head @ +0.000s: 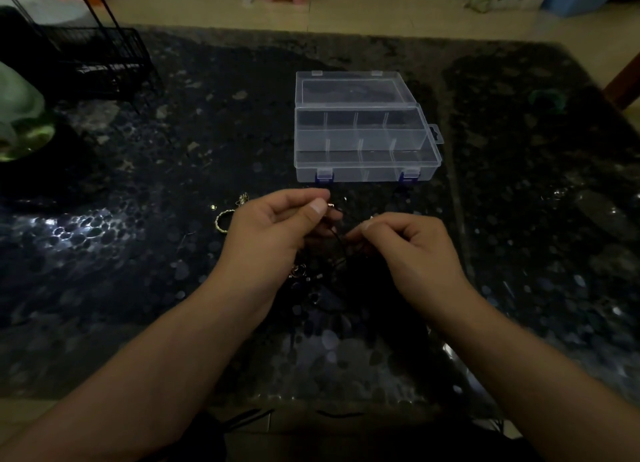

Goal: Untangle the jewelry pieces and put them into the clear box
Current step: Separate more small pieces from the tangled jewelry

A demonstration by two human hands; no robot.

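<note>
Near the open, empty-looking clear box (363,142), left hand (273,226) and right hand (408,246) pinch a dark cord (337,239).

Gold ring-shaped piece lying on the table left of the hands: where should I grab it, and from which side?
Pinch the gold loop by its left rim, coming from above and the left. It seems to lie flat on the dark table, and the left hand crowds its right edge, so that open side looks easiest.

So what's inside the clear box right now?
The clear box lies open; its divided compartments look empty, with only dividers and the dark table showing through. No jewelry is visible inside.
</note>
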